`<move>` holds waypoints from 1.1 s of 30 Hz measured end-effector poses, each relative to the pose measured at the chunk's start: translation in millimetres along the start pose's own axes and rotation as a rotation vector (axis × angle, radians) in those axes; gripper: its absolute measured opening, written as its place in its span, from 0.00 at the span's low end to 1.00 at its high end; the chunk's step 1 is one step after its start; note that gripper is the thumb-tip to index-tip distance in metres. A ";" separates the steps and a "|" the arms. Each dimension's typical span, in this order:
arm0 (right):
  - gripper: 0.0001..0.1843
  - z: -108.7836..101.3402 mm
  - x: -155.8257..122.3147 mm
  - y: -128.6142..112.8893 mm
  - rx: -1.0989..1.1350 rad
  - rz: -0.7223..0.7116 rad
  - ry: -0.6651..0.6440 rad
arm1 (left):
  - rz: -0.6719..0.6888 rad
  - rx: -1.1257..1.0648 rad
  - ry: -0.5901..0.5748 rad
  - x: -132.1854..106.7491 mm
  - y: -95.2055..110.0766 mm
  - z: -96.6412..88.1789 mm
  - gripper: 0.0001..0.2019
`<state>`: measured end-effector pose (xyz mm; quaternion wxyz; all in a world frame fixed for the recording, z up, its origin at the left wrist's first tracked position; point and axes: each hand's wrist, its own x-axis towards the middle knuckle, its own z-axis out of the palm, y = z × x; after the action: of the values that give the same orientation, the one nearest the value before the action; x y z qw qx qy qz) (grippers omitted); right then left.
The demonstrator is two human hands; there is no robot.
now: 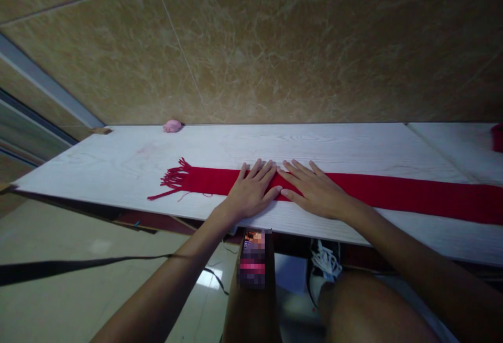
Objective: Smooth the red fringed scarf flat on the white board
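A long red scarf [408,194] lies flat and stretched sideways along a white wood-grain tabletop [338,144]. Its fringe [173,178] spreads out at the left end, with one tassel strand sticking out toward the front edge. My left hand [251,191] rests palm down on the scarf, fingers spread. Right beside it, my right hand [312,191] also presses flat on the cloth with its fingers apart. The two thumbs nearly meet, and neither hand grips anything. Toward the right, the scarf runs out of view.
A small pink toy-like object [172,126] sits by the marbled tile wall [275,44]. Something red [497,137] shows at the far right edge. Below the front edge are a phone-like screen [252,259], a shoe with white laces [325,262] and a dark strap [78,267].
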<state>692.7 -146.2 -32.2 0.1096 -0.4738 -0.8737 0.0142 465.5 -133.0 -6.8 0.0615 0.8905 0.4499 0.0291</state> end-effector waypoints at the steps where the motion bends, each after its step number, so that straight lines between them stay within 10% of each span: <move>1: 0.40 0.2 -0.2 -0.4 0.001 0.001 0.005 | -0.001 -0.002 0.006 0.2 0.1 0.8 0.33; 33: 0.40 -2.6 -1.7 -3.4 0.020 0.017 -0.005 | -0.001 -0.005 0.021 -0.4 0.1 4.8 0.33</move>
<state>691.3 -149.7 -29.5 0.1119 -0.4799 -0.8698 0.0251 465.9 -133.8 -11.6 0.0590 0.8897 0.4510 0.0397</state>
